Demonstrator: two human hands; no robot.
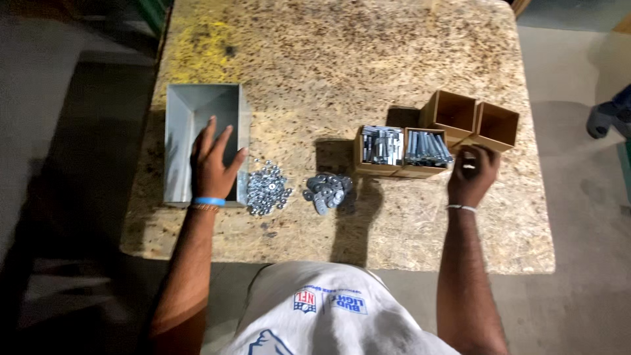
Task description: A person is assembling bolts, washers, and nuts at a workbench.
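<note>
Fingers of right hand (472, 176) are pinched shut on a small bolt (468, 166) beside cardboard boxes (427, 152); left hand (213, 164) is spread open in metal tray (177, 144); bolt is judged stiff, slick, light, best gripped mid-shank.

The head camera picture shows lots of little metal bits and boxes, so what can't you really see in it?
- Grey metal tray, head view: the left hand covers part of its floor.
- Right hand: fingers curl away, so its grip is unclear.
- Two open brown cardboard boxes: insides in shadow.
- Pile of small silver nuts and pile of grey washers: too small to count.
</note>
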